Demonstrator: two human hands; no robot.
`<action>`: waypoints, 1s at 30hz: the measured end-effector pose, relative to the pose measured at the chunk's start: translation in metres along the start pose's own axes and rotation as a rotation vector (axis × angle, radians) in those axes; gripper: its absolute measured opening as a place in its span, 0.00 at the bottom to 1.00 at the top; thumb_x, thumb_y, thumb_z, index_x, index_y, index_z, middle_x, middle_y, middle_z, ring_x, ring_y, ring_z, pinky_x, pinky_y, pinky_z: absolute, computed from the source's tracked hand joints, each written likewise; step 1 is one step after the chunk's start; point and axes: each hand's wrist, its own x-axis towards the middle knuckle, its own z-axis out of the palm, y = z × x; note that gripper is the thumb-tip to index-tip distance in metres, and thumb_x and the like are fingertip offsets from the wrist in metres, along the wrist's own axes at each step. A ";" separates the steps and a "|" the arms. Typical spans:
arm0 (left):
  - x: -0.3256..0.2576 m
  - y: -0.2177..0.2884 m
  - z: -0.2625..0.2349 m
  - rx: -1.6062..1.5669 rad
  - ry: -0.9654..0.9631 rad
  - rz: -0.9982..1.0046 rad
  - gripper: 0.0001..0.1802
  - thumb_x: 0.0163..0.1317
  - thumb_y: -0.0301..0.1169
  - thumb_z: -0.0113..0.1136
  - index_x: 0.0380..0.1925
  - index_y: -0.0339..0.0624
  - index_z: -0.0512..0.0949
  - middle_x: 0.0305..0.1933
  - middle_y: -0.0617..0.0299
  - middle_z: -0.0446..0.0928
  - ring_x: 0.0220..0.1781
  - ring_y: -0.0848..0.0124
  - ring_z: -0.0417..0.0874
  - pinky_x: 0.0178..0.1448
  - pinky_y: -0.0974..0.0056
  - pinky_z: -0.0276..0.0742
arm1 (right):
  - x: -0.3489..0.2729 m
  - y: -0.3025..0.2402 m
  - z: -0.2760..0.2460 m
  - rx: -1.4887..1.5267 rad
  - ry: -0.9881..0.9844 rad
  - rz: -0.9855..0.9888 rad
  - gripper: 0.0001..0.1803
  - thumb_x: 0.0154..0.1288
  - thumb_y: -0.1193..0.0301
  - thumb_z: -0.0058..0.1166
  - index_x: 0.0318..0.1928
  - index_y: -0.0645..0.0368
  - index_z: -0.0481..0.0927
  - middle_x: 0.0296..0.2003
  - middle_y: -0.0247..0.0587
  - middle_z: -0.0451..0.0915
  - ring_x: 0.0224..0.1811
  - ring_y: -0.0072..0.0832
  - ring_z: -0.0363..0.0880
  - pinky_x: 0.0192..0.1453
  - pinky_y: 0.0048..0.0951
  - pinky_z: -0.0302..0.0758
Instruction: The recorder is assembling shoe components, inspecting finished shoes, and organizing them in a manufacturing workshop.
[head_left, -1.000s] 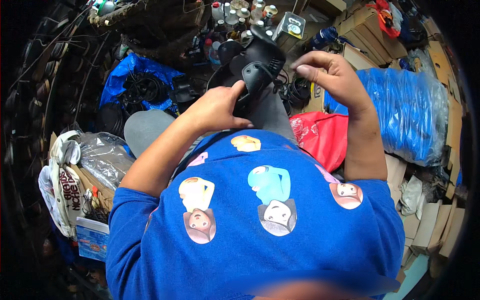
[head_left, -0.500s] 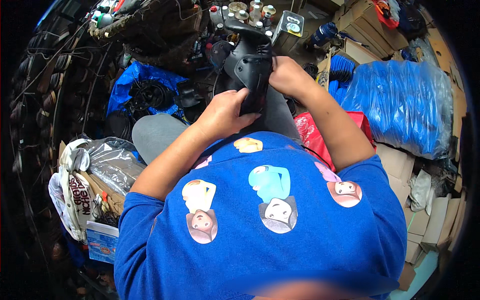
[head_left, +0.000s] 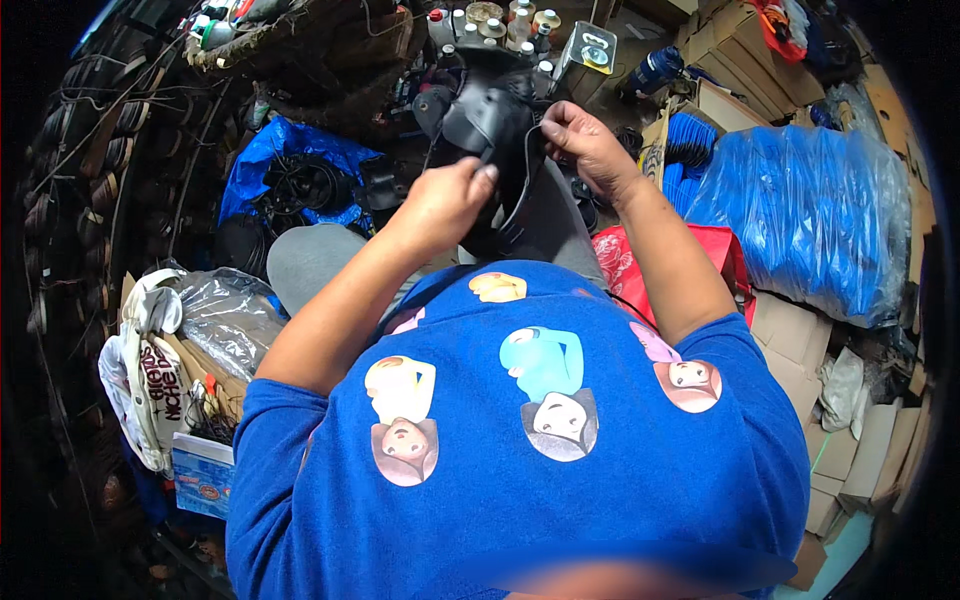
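A black leather piece [head_left: 490, 125], which looks like a shoe upper, stands above my lap, its top smeared by motion. My left hand [head_left: 452, 202] is closed on its near left side, thumb and fingers pressed together. My right hand [head_left: 590, 150] is beside its right edge, thumb and forefinger brought together at a thin black edge or strip that curves down toward my lap. The inner side of the piece shows between the two hands. Exactly what the right fingertips pinch is too small to make out.
Several bottles [head_left: 500, 30] and a metal can [head_left: 588, 48] stand beyond the piece. A blue bag [head_left: 255, 170] with black coiled pieces lies left. Right are a red bag [head_left: 690, 255], a plastic-wrapped blue bundle [head_left: 800, 220] and cardboard boxes [head_left: 745, 60]. Crowded racks [head_left: 110, 200] line the left.
My right hand has moved slightly outward from the black piece, and its fingers have shifted to a pinch. The piece has tipped and opened between the hands. My left hand has shifted slightly.
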 end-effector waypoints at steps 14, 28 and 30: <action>-0.002 0.026 0.028 0.345 -0.302 0.277 0.23 0.49 0.43 0.62 0.32 0.33 0.69 0.31 0.43 0.76 0.38 0.48 0.78 0.43 0.52 0.74 | -0.040 -0.026 -0.044 -0.301 0.475 0.051 0.19 0.62 0.58 0.52 0.46 0.59 0.75 0.34 0.35 0.76 0.27 0.18 0.75 0.34 0.18 0.72; 0.013 0.051 0.043 0.373 -0.564 0.180 0.27 0.61 0.48 0.46 0.36 0.29 0.75 0.36 0.41 0.78 0.41 0.49 0.79 0.48 0.53 0.74 | -0.025 0.006 -0.008 0.020 0.517 -0.004 0.09 0.58 0.72 0.56 0.40 0.57 0.75 0.35 0.32 0.76 0.31 0.19 0.73 0.35 0.22 0.69; 0.019 0.049 0.050 0.465 -0.545 0.297 0.25 0.62 0.45 0.45 0.34 0.29 0.77 0.38 0.43 0.78 0.41 0.51 0.80 0.47 0.54 0.75 | -0.023 -0.001 -0.001 0.088 0.522 -0.160 0.09 0.59 0.72 0.55 0.40 0.58 0.74 0.34 0.33 0.77 0.32 0.20 0.74 0.37 0.23 0.70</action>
